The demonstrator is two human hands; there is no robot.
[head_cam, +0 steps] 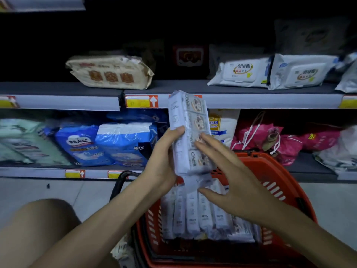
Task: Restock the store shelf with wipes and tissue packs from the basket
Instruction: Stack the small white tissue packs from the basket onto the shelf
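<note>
A long white multipack of tissue packs (188, 120) stands upright above the red basket (274, 176), its top level with the edge of the upper shelf (251, 100). My left hand (164, 161) grips its left side, thumb across the front. On its right side my right hand (228, 171) lies with straight, spread fingers, the fingertips touching the pack's front. Inside the basket stand several more white tissue multipacks (201, 213), side by side.
On the upper shelf lie a beige wipes pack (110, 73) at left and two white wipes packs (241, 73) at right, with bare shelf between them. Blue diaper bags (123, 144) and pink bags (270, 140) fill the lower shelf. My knee (44, 225) is at lower left.
</note>
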